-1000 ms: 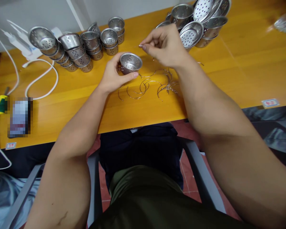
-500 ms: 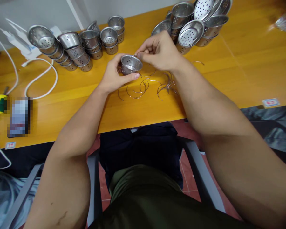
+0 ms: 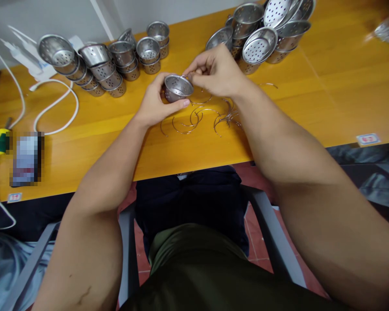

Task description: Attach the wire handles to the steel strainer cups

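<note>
My left hand [image 3: 155,98] is wrapped round a small perforated metal cup [image 3: 178,91], its mouth tilted up towards me. Thumb and fingers of my right hand [image 3: 216,71] pinch a thin metal wire [image 3: 183,76] at the far right rim of that cup. Most of the wire is hidden by my fingers, and whether it passes through a hole I cannot tell. Below the hands several loose curved wires [image 3: 194,121] lie on the orange tabletop [image 3: 171,160], some of them bunched together [image 3: 228,115] near my right forearm.
Stacks of perforated cups [image 3: 105,71] stand at the back left. More stacked cups [image 3: 259,45] are at the back right. To the left are a white cable [image 3: 74,110], a power strip [image 3: 27,60], a blurred phone-like object [image 3: 26,160] and a yellow-green handled tool [image 3: 0,140].
My right fingers have shifted very slightly at the cup's rim, still pinching the wire. The cup and my left hand have hardly moved.
</note>
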Demonstrator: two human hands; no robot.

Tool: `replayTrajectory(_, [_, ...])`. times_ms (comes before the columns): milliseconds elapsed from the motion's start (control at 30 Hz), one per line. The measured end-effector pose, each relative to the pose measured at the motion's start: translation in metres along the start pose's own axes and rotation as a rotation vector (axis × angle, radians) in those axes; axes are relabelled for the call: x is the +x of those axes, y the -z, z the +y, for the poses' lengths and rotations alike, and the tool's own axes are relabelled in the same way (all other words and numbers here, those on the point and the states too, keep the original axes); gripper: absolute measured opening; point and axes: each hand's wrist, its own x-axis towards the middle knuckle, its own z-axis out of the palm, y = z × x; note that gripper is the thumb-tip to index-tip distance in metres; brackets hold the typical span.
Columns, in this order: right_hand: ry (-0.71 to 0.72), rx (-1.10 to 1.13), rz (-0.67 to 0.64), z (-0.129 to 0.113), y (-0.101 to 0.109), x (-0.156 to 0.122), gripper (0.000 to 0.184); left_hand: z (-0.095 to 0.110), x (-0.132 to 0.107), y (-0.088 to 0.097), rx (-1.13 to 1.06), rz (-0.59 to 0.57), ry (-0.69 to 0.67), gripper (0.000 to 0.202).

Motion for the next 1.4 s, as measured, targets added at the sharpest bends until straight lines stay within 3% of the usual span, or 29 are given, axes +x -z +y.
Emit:
replayTrajectory(100, [-0.018,-0.009,-0.041,0.004,0.004,0.001,0.003,-0.003,-0.001,0.001,0.058,-0.039,0.001,0.092])
replayTrajectory(333, [-0.067,-0.013,0.000,-0.011,-0.003,0.001,0.036,-0.007,-0.005,0.005,0.189,-0.075,-0.083,0.089])
replayTrajectory(467, [-0.086,0.050,0.040,-0.023,-0.018,0.001,0.015,-0.010,-0.007,-0.001,0.175,-0.093,-0.125,0.089])
replayTrajectory(700, [-0.109,0.045,0.126,-0.026,-0.032,0.004,0.030,-0.001,-0.007,-0.018,0.086,-0.069,-0.153,0.101])
replayTrajectory(867, [-0.098,0.014,0.141,-0.025,-0.035,0.006,0.031,0.005,-0.005,-0.023,0.067,-0.038,-0.156,0.091])
replayTrajectory(967, [-0.111,0.044,0.137,-0.030,-0.035,0.004,0.030,0.004,-0.002,-0.023,0.016,-0.008,-0.241,0.083])
replayTrajectory(1067, [-0.147,0.152,0.042,-0.040,-0.026,0.001,0.028,0.002,0.000,-0.018,-0.012,0.021,-0.258,0.080])
replayTrajectory(1233, [-0.101,0.355,-0.301,-0.052,0.001,-0.007,0.049,-0.003,0.001,-0.008,0.000,0.036,-0.174,0.079])
replayTrajectory(1400, [-0.045,0.437,-0.357,-0.049,0.006,-0.010,0.056,-0.012,0.001,-0.004,-0.002,0.019,-0.204,0.089])
